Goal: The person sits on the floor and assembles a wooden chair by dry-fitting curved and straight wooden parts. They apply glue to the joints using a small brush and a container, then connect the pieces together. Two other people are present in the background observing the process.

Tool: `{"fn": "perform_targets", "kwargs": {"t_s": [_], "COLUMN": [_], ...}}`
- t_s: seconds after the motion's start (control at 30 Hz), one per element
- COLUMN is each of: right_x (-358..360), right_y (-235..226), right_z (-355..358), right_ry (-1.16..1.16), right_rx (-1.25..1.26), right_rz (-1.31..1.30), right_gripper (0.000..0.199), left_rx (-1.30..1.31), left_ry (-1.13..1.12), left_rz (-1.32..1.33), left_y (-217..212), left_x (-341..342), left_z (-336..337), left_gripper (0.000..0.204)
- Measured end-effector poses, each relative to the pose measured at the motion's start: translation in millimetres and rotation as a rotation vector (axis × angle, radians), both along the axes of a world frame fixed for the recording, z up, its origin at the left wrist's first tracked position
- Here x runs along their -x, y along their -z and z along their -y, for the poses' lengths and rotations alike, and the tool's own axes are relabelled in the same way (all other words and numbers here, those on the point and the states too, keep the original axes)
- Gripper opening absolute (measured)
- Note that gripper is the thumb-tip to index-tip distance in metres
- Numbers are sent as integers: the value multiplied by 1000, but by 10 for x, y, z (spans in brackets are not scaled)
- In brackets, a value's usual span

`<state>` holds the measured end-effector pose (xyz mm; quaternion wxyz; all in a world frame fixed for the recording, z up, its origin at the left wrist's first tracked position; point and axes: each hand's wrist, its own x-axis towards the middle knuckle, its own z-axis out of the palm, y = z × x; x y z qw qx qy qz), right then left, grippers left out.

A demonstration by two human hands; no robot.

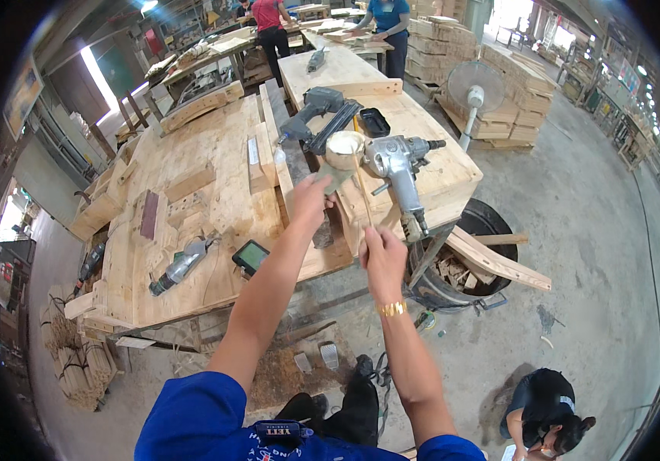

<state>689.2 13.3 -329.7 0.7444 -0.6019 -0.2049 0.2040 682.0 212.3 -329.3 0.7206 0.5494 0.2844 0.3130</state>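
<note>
My right hand [384, 253] is closed around the near end of a thin wooden stick [362, 192]. The stick's far end reaches into a tub of white paste [345, 144] on the workbench. My left hand [312, 201] has its fingers curled at a greenish flat piece [335, 180] just below the tub and seems to grip it. Right of the tub lies a silver pneumatic impact wrench [399, 173]. Behind it sit a grey nail gun [318, 115] and a small black tray [375, 121].
A metal air tool [184, 265] and a small screen device [251, 257] lie on the left bench among wooden blocks. Beside the right bench corner stands a black scrap bin [468, 284] with boards jutting out. A person [543, 407] crouches lower right; a fan [474, 94] stands behind.
</note>
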Motion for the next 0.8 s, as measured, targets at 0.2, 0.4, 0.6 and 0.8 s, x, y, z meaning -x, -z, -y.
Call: {"fn": "perform_targets", "kwargs": {"t_s": [0.2,0.4,0.6,0.8], "right_x": [34,814,1727,2993], "right_y": [-567,-1454,-1584,-1321], "right_z": [1399,1671,1945,2770], "right_ry": [156,34,133,512], "right_rx": [346,756,518,353], "right_rz": [724,1140,804,848], "right_gripper": [20,10,8,14], "left_rx": [61,21,163,118], "left_ry": [-27,214,487,823], "left_rz": [235,212,88,101], "left_y": [183,-53,-98,-375], "left_x": [826,1677,2354,2874], "left_z": [598,982,1528,2228], "left_gripper": [15,17,18,20]}}
